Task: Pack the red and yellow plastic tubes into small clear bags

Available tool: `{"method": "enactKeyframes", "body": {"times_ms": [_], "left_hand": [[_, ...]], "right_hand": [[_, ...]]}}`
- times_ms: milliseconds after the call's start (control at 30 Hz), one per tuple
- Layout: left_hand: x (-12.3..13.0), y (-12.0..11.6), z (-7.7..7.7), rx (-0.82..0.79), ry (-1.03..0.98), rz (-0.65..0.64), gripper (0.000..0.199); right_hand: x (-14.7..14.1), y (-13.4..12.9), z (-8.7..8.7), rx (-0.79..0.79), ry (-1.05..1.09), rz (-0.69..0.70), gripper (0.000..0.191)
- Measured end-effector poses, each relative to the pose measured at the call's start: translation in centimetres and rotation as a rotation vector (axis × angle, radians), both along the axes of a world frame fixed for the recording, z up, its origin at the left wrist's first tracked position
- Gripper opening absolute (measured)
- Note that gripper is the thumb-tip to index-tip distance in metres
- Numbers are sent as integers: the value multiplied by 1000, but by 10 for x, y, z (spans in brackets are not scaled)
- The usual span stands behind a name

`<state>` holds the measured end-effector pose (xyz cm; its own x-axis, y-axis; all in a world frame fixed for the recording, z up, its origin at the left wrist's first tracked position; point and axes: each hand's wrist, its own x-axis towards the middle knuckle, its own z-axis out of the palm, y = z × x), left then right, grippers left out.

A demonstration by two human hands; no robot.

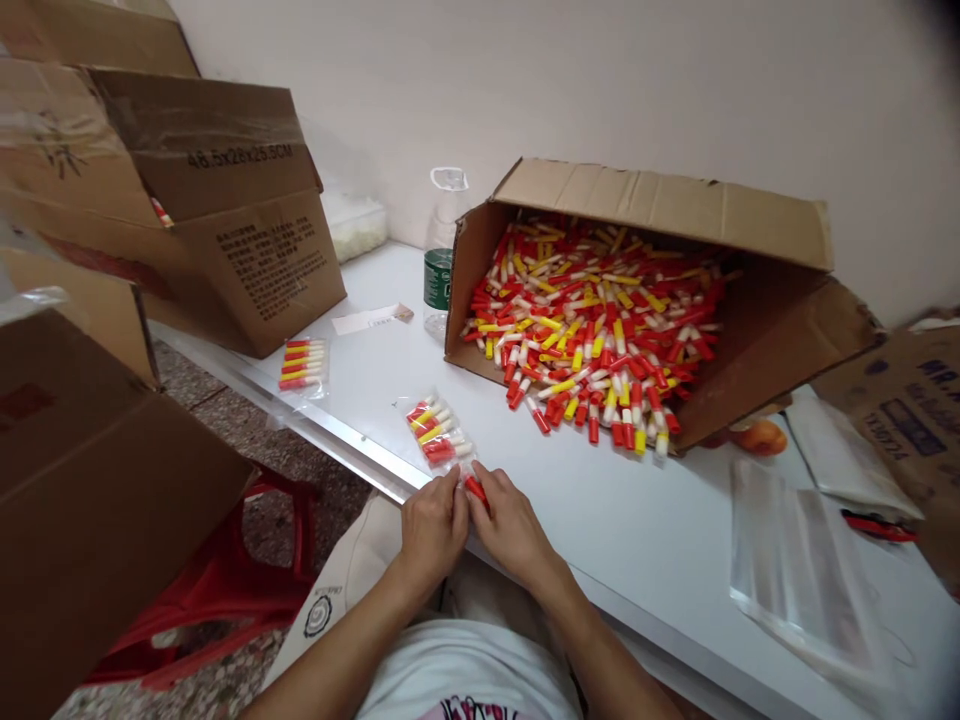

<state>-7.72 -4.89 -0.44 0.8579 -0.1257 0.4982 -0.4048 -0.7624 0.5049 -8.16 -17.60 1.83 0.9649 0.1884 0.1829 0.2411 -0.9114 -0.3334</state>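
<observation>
A clear plastic bag (437,432) holding several small red-and-white and yellow-and-white tubes lies at the table's near edge. At the bag's near end my left hand (435,520) is closed in a pinch on the plastic. Close beside it, my right hand (516,525) is closed around a small tube with a red end (477,490); its other end is hidden by plastic and fingers. Another filled bag (303,366) rests farther left. Beyond my hands, a tipped cardboard box (660,205) spills a heap of loose red, yellow and white tubes (585,330) toward me.
A plastic bottle with a green label (438,275) stands left of the tipped box. Large cartons (247,200) crowd the left side, above a red stool (217,600). Flat clear bags (802,560) lie at the right, near an orange fruit (759,437).
</observation>
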Motion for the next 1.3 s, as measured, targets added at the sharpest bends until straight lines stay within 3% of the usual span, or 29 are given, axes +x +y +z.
{"method": "enactKeyframes", "body": {"times_ms": [133, 233, 467, 633, 733, 833, 967, 1100, 1167, 1233, 1300], "left_hand": [[0, 0, -1, -5, 26, -9, 28], [1, -1, -3, 8, 37, -18, 29], [5, 3, -5, 32, 53, -5, 31], [-3, 1, -1, 151, 53, -22, 37], [-11, -1, -3, 133, 14, -82, 38], [-16, 1, -8, 71, 2, -115, 37], [-12, 9, -10, 29, 40, -5, 36], [-3, 19, -8, 74, 120, 150, 37], [0, 23, -7, 88, 140, 172, 33], [2, 25, -7, 94, 131, 174, 30], [1, 26, -7, 93, 112, 176, 30]], "right_hand": [[-3, 3, -7, -111, -216, -101, 32], [-4, 6, -6, -133, -230, -126, 27], [-2, -1, 0, 152, 74, 178, 39], [7, 3, 1, -38, -29, 8, 25], [18, 11, -1, -115, -101, -81, 32], [32, 16, -5, -113, -45, -97, 26], [37, 17, -7, 12, -12, 8, 22], [29, 6, 2, 235, 29, 195, 47], [29, -5, 8, 343, 111, 267, 47], [37, -19, 15, 383, 161, 182, 37], [52, -32, 19, 294, 139, -37, 33]]}}
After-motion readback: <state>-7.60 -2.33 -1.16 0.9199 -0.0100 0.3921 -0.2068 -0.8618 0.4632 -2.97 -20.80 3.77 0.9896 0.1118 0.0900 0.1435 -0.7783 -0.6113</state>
